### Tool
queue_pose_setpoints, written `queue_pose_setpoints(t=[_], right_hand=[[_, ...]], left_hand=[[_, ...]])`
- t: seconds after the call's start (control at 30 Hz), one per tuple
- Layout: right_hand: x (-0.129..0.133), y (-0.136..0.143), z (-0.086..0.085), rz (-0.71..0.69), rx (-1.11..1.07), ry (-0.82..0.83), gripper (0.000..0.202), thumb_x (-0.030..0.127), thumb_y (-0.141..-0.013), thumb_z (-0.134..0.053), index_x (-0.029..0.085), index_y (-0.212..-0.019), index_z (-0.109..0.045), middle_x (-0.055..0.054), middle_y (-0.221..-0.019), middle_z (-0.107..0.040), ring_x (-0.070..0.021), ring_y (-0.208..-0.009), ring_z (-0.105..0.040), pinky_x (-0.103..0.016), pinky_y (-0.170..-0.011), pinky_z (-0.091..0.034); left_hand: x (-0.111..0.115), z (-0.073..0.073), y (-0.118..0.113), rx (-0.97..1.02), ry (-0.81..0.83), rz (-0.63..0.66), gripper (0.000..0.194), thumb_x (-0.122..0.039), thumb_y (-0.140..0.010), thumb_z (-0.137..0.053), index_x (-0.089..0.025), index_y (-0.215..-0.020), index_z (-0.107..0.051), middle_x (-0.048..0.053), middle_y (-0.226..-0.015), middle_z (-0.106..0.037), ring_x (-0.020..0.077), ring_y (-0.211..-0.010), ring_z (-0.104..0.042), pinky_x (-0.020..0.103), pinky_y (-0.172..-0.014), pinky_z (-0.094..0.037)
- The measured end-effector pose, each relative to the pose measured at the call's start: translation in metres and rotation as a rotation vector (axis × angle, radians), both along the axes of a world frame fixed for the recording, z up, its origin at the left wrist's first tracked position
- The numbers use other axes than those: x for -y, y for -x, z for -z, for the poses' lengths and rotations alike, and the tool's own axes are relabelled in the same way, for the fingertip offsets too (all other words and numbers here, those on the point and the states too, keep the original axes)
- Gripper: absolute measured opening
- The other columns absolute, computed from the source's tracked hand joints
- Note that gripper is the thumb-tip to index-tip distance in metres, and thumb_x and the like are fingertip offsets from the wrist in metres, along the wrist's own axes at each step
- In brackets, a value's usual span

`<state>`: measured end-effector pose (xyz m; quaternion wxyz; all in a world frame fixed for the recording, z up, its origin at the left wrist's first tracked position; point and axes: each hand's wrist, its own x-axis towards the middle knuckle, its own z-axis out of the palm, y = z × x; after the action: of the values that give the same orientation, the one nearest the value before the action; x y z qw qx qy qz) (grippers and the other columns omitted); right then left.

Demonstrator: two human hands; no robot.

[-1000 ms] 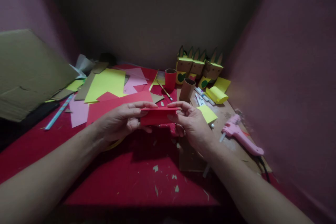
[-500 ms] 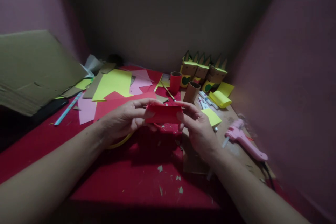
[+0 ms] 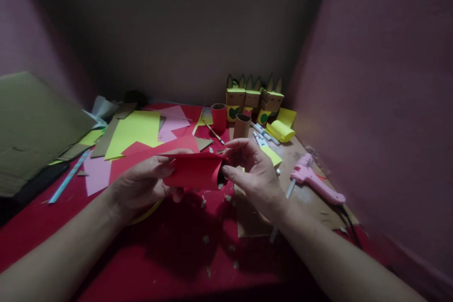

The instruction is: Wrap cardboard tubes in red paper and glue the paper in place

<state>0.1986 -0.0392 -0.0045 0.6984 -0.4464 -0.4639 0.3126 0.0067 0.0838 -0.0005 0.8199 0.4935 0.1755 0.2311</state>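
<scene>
Both of my hands hold a piece of red paper [image 3: 193,171] above the red table [image 3: 177,255]. The paper curves round into a tube shape, and a dark round end shows at its right. My left hand [image 3: 143,184] grips its left side with the thumb on top. The right end sits between the fingers of my right hand [image 3: 253,174]. Small paper scraps lie on the table just below.
A pink glue gun [image 3: 314,181] lies at the right on brown cardboard [image 3: 311,207]. Behind stand a red tube [image 3: 219,118], a brown tube [image 3: 242,126], markers [image 3: 264,133], a yellow roll [image 3: 281,130] and decorated cardboard figures [image 3: 253,99]. Yellow, pink and red sheets [image 3: 136,128] and a large cardboard [image 3: 31,127] lie at the left.
The flat red strip has been bent round into a tube between my hands. My view has shifted, so the table's objects sit a little lower and further left.
</scene>
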Motion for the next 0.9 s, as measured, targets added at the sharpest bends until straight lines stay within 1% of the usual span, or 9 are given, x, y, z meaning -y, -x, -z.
queue_pose_setpoints(t=[0.07,0.13,0.27,0.37,0.43,0.53,0.63,0.8,0.9], right_hand=[[0.002,0.001,0.0,0.001,0.038,-0.011,0.03,0.016,-0.07,-0.075,0.025,-0.096,-0.061,0.003,-0.088,-0.064,-0.0127,-0.075,-0.059,-0.028,-0.069,-0.051],[0.003,0.002,0.001,0.023,0.092,-0.039,0.028,0.015,-0.073,-0.073,0.025,-0.096,-0.061,0.002,-0.088,-0.065,-0.0125,-0.074,-0.059,-0.028,-0.069,-0.052],[0.005,0.001,0.002,0.091,0.278,-0.104,0.022,0.011,-0.076,-0.068,0.023,-0.093,-0.065,0.002,-0.085,-0.064,-0.0135,-0.076,-0.059,-0.031,-0.074,-0.052],[0.005,0.0,0.002,0.122,0.393,-0.168,0.02,0.009,-0.078,-0.065,0.024,-0.091,-0.068,0.002,-0.082,-0.064,-0.0141,-0.074,-0.058,-0.031,-0.071,-0.052],[0.005,-0.001,0.003,0.145,0.456,-0.224,0.019,0.009,-0.08,-0.064,0.024,-0.09,-0.068,0.001,-0.081,-0.065,-0.0147,-0.074,-0.06,-0.031,-0.07,-0.052],[0.005,-0.002,0.004,0.179,0.556,-0.295,0.018,0.009,-0.083,-0.063,0.024,-0.092,-0.069,-0.001,-0.083,-0.068,-0.0166,-0.078,-0.063,-0.033,-0.071,-0.054],[0.006,-0.003,0.006,0.202,0.647,-0.351,0.02,0.009,-0.087,-0.059,0.024,-0.095,-0.069,-0.003,-0.087,-0.07,-0.0188,-0.083,-0.067,-0.036,-0.073,-0.056],[0.006,-0.004,0.009,0.226,0.647,-0.36,0.023,0.005,-0.088,-0.058,0.024,-0.094,-0.069,-0.003,-0.086,-0.07,-0.0185,-0.083,-0.068,-0.036,-0.075,-0.057],[0.005,-0.004,0.011,0.221,0.632,-0.336,0.024,0.004,-0.087,-0.058,0.024,-0.095,-0.069,-0.003,-0.086,-0.07,-0.0181,-0.083,-0.067,-0.036,-0.076,-0.056]], left_hand=[[0.001,0.0,-0.002,-0.014,-0.009,0.007,0.03,-0.027,-0.072,-0.083,-0.021,-0.101,-0.082,0.005,-0.08,-0.082,0.0194,-0.054,-0.071,0.024,-0.048,-0.059],[0.002,0.0,-0.003,-0.021,-0.021,0.022,0.03,-0.028,-0.073,-0.082,-0.021,-0.102,-0.082,0.006,-0.078,-0.081,0.0201,-0.054,-0.071,0.023,-0.048,-0.059],[0.002,-0.002,-0.006,0.0,-0.038,0.119,0.026,-0.028,-0.08,-0.076,-0.019,-0.104,-0.082,0.008,-0.077,-0.081,0.0233,-0.06,-0.075,0.022,-0.049,-0.059],[0.003,-0.004,-0.007,-0.004,-0.061,0.165,0.024,-0.029,-0.085,-0.071,-0.014,-0.101,-0.081,0.01,-0.076,-0.081,0.0226,-0.061,-0.075,0.02,-0.05,-0.059],[0.004,-0.005,-0.007,-0.009,-0.071,0.171,0.025,-0.03,-0.085,-0.071,-0.014,-0.101,-0.081,0.01,-0.077,-0.081,0.0227,-0.063,-0.075,0.019,-0.05,-0.058],[0.005,-0.004,-0.007,-0.034,-0.061,0.183,0.028,-0.031,-0.082,-0.074,-0.016,-0.105,-0.079,0.01,-0.08,-0.081,0.0248,-0.068,-0.076,0.019,-0.049,-0.058],[0.002,0.0,-0.006,-0.038,-0.013,0.167,0.027,-0.03,-0.08,-0.075,-0.018,-0.103,-0.079,0.009,-0.081,-0.081,0.0236,-0.066,-0.076,0.02,-0.049,-0.059],[-0.002,0.003,-0.006,-0.014,0.021,0.234,0.031,-0.033,-0.078,-0.079,-0.02,-0.106,-0.078,0.01,-0.085,-0.081,0.0274,-0.071,-0.078,0.024,-0.051,-0.061],[-0.001,0.002,-0.007,-0.015,-0.002,0.213,0.032,-0.033,-0.08,-0.078,-0.019,-0.109,-0.077,0.011,-0.088,-0.081,0.0266,-0.072,-0.078,0.025,-0.053,-0.062]])
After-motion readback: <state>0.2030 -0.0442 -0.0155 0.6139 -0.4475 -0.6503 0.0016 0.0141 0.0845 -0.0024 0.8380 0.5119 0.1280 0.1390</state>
